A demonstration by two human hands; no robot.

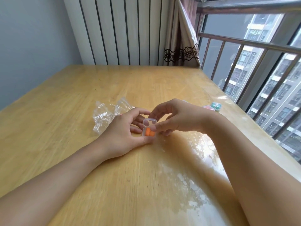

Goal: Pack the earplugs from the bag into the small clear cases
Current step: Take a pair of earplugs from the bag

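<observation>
A small clear case [149, 128] stands open at the middle of the wooden table [65, 98], its lid tilted up. Orange earplugs [149, 132] lie in its lower half. My left hand [123, 134] holds the case from the left and below, thumb under its front edge. My right hand [175, 118] pinches the case from the right, thumb on its side and fingers arched over the lid. A crumpled clear plastic bag [105, 115] lies just behind my left hand; its contents cannot be made out.
Behind my right wrist, near the table's right edge, sit more small cases, one holding green earplugs [215, 106] and one pinkish [208, 108]. A white radiator and a curtain stand at the back. A railing and window run along the right.
</observation>
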